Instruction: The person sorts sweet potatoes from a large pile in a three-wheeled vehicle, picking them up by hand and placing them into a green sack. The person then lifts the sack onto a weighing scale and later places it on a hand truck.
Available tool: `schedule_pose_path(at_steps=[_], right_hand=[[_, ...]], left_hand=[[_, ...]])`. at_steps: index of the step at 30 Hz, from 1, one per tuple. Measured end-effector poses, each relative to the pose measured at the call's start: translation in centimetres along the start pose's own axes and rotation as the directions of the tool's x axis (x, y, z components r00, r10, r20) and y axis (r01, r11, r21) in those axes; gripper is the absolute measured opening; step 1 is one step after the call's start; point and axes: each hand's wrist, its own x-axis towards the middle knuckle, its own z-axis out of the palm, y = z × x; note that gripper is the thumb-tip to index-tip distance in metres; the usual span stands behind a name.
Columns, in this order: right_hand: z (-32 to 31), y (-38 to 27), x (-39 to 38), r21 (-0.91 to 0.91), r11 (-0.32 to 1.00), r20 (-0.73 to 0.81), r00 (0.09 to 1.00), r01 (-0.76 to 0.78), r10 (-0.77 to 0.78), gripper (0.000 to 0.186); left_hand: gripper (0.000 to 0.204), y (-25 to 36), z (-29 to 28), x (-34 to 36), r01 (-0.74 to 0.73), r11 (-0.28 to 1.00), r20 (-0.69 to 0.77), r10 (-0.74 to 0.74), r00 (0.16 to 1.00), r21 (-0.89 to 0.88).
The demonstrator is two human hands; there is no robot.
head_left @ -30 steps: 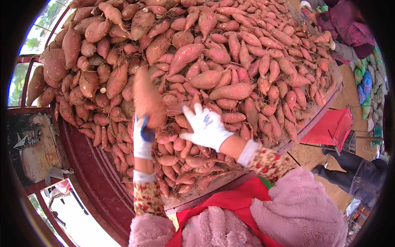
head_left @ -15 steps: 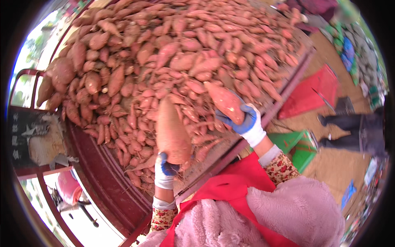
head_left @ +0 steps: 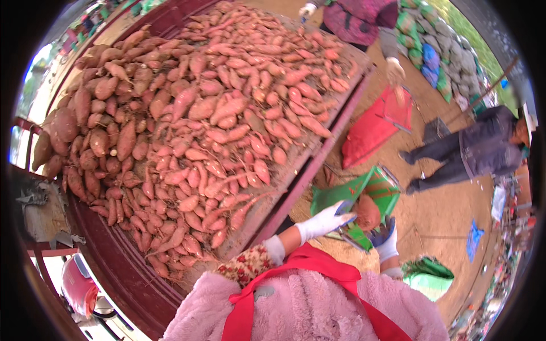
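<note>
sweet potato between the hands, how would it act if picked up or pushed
The sweet potato is probably stiff, since its plump body shows no sag. Its rounded sides suggest it could roll; its bulk hints at some weight.

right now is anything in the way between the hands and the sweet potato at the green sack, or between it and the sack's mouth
Nothing visible is in the way: the sweet potato shows between the left hand and the right hand, at the mouth of the green sack; whether either hand touches it is unclear.
</note>
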Motion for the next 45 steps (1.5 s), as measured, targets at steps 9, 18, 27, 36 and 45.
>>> schedule_pose_path(at_steps=[9,18,27,36,45], right_hand=[[34.4,4.5,5.8,-0.353,-0.048,0.929,0.343,0.934,-0.14,0.054],[61.9,12.1,9.5,0.244,-0.528,0.926,-0.035,0.813,0.375,0.064],[65.7,15.3,5.9,0.326,-0.309,0.838,-0.122,0.894,0.531,0.08],[59.2,14.7,5.7,-0.047,0.023,0.973,0.041,0.999,0.226,0.08],[20.6,4.8,0.3,-0.076,0.993,0.518,0.847,-0.094,0.12,0.059]], left_hand=[[0.047,-1.6,-15.5,-7.9,-0.096,0.961,-0.523,-0.055,0.851,-0.257],[0.056,3.0,-21.0,-11.8,-0.351,0.821,-0.735,-0.118,0.667,-0.45],[0.062,2.5,-24.0,-12.3,-0.884,0.378,-0.958,-0.036,0.283,-0.275],[0.062,0.4,-20.0,-14.6,-0.729,0.45,-0.848,-0.149,0.508,-0.516],[0.064,-0.4,-9.7,-1.5,0.068,0.921,-0.198,-0.155,0.968,-0.385]])
